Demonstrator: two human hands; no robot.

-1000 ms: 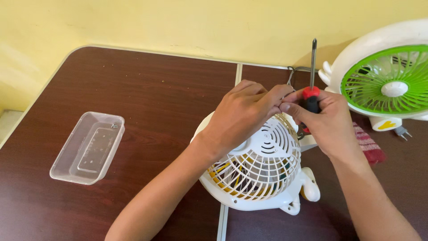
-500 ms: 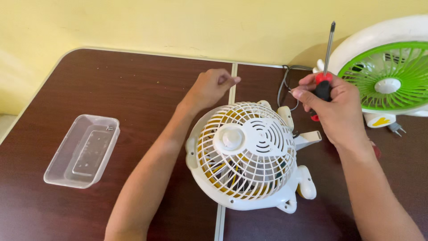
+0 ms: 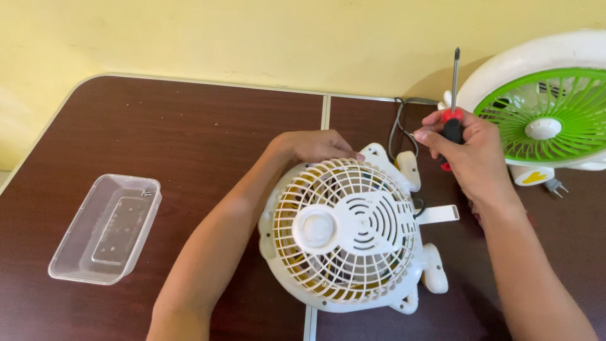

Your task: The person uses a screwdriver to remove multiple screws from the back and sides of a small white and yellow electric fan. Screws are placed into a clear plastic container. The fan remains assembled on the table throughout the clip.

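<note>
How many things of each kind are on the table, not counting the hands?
Fans: 2, a white fan and a green-bladed fan
Screwdrivers: 1, the screwdriver in the right hand
Clear plastic containers: 1, the container
Total: 4

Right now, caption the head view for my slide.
Left hand steadies white fan; right hand holds screwdriver upright.

Two fans, one screwdriver, one tub, two hands.
One white fan [image 3: 347, 233] and one green-bladed fan [image 3: 543, 120]; one screwdriver [image 3: 452, 107]; one clear plastic tub [image 3: 104, 230]; one left hand [image 3: 312, 146], one right hand [image 3: 470, 155]; one brown tabletop [image 3: 189, 139].
</note>
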